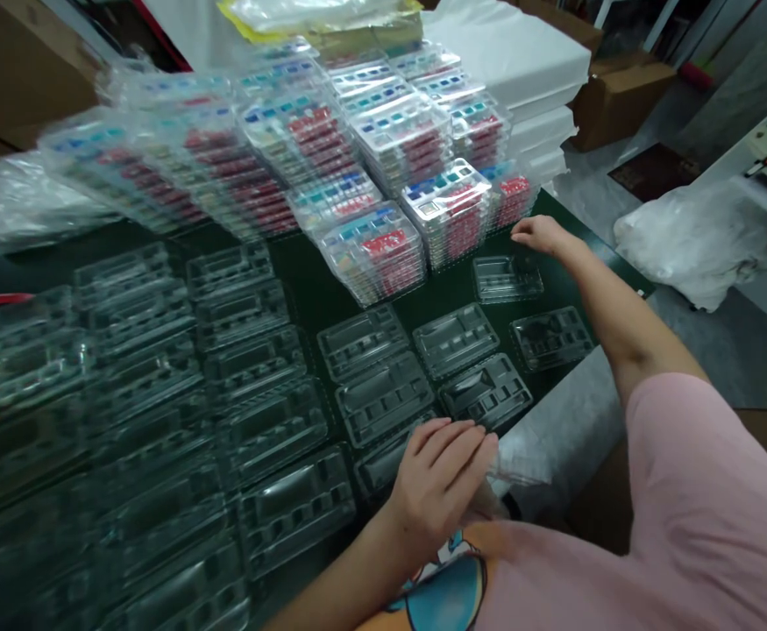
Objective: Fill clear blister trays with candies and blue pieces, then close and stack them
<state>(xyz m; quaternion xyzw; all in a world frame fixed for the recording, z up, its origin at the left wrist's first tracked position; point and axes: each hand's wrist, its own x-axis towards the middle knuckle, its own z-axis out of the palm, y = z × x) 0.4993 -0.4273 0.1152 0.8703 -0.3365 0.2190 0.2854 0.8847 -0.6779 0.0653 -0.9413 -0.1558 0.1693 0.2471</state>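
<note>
My left hand (445,473) is close to my body at the table's front edge, its fingers curled over clear plastic trays (521,466) that show only in part beside it. Farther out, my right hand (542,235) hovers with its fingertips drawn together and nothing visible in them. Just below it lies an empty clear blister tray (507,280) with moulded compartments. Nearer me is another blister tray (550,339), and left of that lie several more, such as one blister tray (455,340) and one darker blister tray (485,390).
Rows of clear trays (278,425) cover the left of the dark green table (304,272). Behind stand stacks of filled packs (376,254) with red and blue contents. White stacked sheets (521,70), a cardboard box (623,96) and a plastic bag (699,237) are beyond.
</note>
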